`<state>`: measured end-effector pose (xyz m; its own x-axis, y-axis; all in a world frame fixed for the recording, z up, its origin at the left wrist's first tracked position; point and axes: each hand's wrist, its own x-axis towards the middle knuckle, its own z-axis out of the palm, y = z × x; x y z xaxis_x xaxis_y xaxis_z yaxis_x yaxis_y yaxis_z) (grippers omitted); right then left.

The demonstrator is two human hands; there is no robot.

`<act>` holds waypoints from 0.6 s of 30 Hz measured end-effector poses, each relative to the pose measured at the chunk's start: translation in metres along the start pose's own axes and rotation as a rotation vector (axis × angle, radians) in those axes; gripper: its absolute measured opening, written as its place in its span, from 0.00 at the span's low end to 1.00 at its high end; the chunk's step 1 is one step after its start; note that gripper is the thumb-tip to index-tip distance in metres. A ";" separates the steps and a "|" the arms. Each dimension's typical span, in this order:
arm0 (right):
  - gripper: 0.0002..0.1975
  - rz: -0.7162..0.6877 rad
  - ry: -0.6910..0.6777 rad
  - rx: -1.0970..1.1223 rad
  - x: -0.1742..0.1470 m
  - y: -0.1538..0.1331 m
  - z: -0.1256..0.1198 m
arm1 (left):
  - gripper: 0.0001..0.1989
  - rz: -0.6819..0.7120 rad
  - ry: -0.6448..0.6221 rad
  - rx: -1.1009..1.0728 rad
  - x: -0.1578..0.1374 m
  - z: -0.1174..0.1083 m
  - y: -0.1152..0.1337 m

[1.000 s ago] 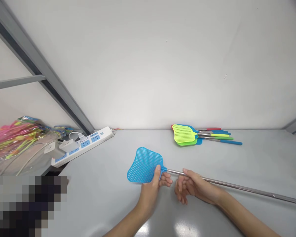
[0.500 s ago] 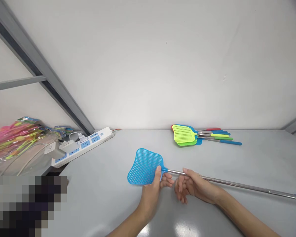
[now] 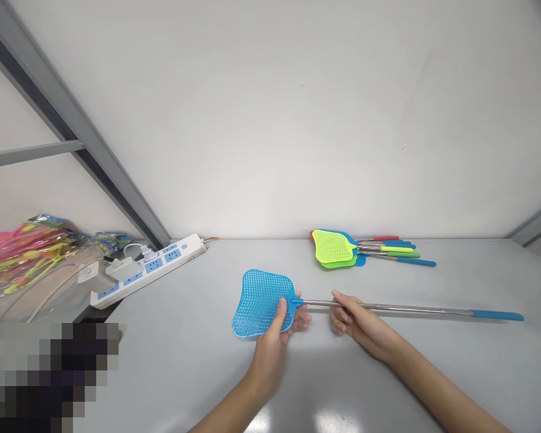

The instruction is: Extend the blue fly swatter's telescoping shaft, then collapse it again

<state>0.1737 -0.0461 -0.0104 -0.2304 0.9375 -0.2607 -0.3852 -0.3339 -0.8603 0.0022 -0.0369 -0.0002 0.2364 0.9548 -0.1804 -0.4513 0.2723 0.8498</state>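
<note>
Glossy grey tabletop (image 3: 171, 355) underlies a perforated blue swatter (image 3: 264, 304) with slim metal shaft (image 3: 424, 310).

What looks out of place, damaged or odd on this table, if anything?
I see nothing spilled or plainly broken. One mismatch: the held blue swatter shows a far longer metal shaft than the piled swatters near the wall. The wall also has a small mark, possibly a scuff.
</note>
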 end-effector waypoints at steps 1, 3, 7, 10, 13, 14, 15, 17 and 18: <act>0.21 -0.034 0.047 -0.009 0.000 0.000 -0.001 | 0.14 0.011 0.006 0.000 0.000 0.001 0.001; 0.21 -0.104 0.132 -0.018 0.001 0.000 -0.002 | 0.13 0.016 0.004 -0.008 0.000 0.002 0.004; 0.20 -0.160 0.195 0.092 0.002 -0.001 -0.004 | 0.13 0.024 0.017 -0.058 0.000 0.005 0.009; 0.19 -0.181 0.250 0.268 0.003 -0.003 -0.008 | 0.14 0.071 0.042 -0.101 0.004 0.003 0.014; 0.17 -0.201 0.303 0.373 0.004 -0.006 -0.015 | 0.15 0.114 0.020 -0.139 0.009 -0.002 0.020; 0.16 -0.205 0.314 0.380 0.005 -0.007 -0.017 | 0.15 0.129 0.017 -0.148 0.011 -0.004 0.021; 0.16 -0.210 0.320 0.380 0.005 -0.007 -0.018 | 0.15 0.144 0.016 -0.152 0.012 -0.006 0.023; 0.17 -0.224 0.320 0.370 0.005 -0.008 -0.020 | 0.16 0.155 0.009 -0.155 0.013 -0.008 0.024; 0.17 -0.229 0.316 0.367 0.005 -0.008 -0.021 | 0.17 0.158 0.004 -0.156 0.013 -0.009 0.024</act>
<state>0.1940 -0.0370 -0.0142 0.1548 0.9552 -0.2522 -0.6941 -0.0765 -0.7158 -0.0126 -0.0166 0.0131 0.1493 0.9874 -0.0529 -0.6101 0.1342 0.7809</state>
